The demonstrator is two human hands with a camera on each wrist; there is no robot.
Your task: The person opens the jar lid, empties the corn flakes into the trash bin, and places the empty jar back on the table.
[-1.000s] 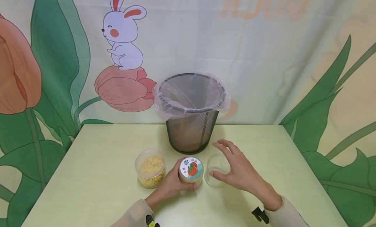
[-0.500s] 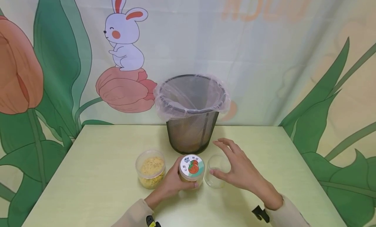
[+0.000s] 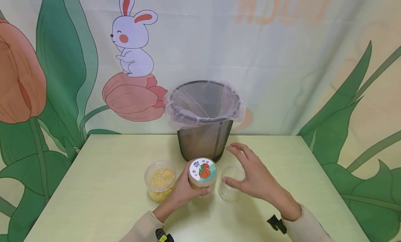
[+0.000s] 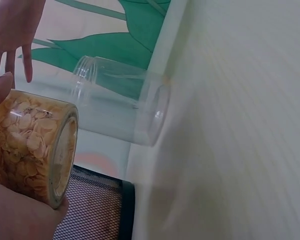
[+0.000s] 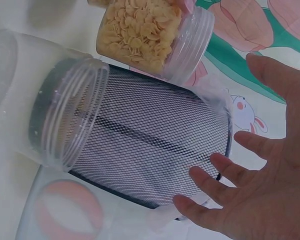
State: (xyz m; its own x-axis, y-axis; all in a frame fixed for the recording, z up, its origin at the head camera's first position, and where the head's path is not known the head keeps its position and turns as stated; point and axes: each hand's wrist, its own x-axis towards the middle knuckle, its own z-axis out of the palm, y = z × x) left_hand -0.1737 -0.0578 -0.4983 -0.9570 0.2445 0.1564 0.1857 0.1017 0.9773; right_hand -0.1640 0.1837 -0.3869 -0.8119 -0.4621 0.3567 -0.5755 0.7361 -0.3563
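Observation:
My left hand (image 3: 185, 187) grips a clear jar of pale yellow flakes (image 4: 32, 145), its lid (image 3: 203, 169) bearing a round sticker with orange-red fruit. In the left wrist view the jar's base shows, lifted off the table. To its right an empty clear jar (image 3: 231, 189) without a lid stands upright on the table. My right hand (image 3: 255, 174) hovers above and beside that empty jar, fingers spread in a loose curve and holding nothing. Left of my left hand stands a wider clear tub (image 3: 160, 182) filled with yellow flakes, its top uncovered.
Behind the jars stands a black mesh waste bin (image 3: 203, 139) with a thin pinkish liner (image 3: 181, 120) folded over its rim. A printed curtain (image 3: 282, 71) hangs behind the pale table (image 3: 109, 172).
My left hand has raised the jar of flakes a little up and away from me. The right hand has risen slightly, fingers still spread. The tub and empty jar stay put.

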